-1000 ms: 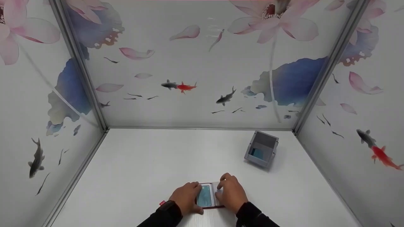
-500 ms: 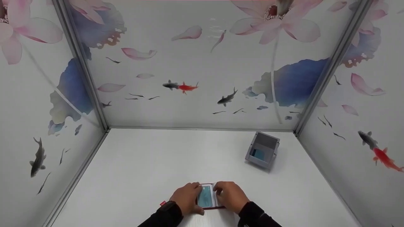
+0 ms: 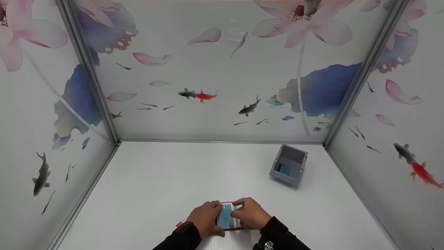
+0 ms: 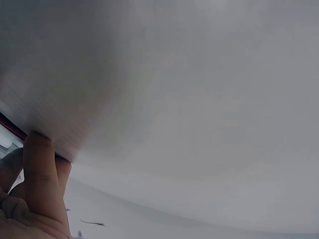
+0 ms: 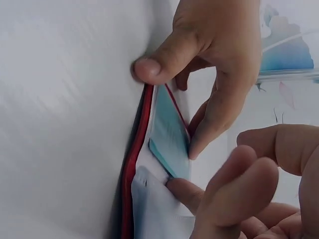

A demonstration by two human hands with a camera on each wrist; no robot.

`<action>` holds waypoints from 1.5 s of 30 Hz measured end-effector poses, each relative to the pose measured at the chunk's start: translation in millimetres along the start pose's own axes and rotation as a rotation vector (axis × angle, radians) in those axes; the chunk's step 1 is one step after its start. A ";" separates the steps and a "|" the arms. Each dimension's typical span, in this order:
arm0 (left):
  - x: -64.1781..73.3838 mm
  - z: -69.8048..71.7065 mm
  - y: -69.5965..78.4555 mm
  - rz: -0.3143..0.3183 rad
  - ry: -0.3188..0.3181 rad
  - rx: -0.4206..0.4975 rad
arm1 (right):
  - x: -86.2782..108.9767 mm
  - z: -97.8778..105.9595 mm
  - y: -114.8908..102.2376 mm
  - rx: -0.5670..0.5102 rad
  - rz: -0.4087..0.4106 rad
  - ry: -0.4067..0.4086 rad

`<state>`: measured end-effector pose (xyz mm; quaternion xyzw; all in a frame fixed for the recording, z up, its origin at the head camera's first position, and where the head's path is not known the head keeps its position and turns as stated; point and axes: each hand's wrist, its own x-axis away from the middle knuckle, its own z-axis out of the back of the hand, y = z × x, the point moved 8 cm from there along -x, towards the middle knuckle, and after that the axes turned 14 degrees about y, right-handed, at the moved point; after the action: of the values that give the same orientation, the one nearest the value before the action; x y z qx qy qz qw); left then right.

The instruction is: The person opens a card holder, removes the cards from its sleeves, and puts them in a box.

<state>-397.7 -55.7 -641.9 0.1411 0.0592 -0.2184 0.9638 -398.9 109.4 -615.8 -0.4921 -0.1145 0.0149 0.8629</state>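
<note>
A red-edged card holder lies spread on the white table, a teal card in its left side. My left hand grips that side, thumb at the near edge and fingers along the far edge. In the left wrist view, fingers press down beside the red rim. My right hand is over the right side, thumb and forefinger by the card's right edge. The right wrist view shows one fingertip touching at the card's corner, beside a clear sleeve; thumb and forefinger stand apart with nothing between them.
A grey open box stands at the back right of the table, with another teal card inside. White panels printed with flowers and fish close off the back and both sides.
My right hand has shifted left across the holder, its thumb and forefinger now at the card's right edge. The left hand keeps its grip in place.
</note>
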 end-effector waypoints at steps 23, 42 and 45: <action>-0.4 4.8 -3.0 0.026 -0.011 0.049 | -8.4 -5.7 1.8 0.027 -0.081 0.063; -0.3 4.1 0.9 0.036 -0.042 0.028 | -14.5 7.9 2.5 0.103 0.047 0.122; -1.2 4.0 1.3 0.030 -0.049 0.009 | -14.3 12.7 2.3 0.106 0.046 0.139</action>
<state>-398.0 -55.3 -637.5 0.1406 0.0323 -0.2076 0.9675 -415.2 119.4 -614.1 -0.4480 -0.0422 0.0068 0.8930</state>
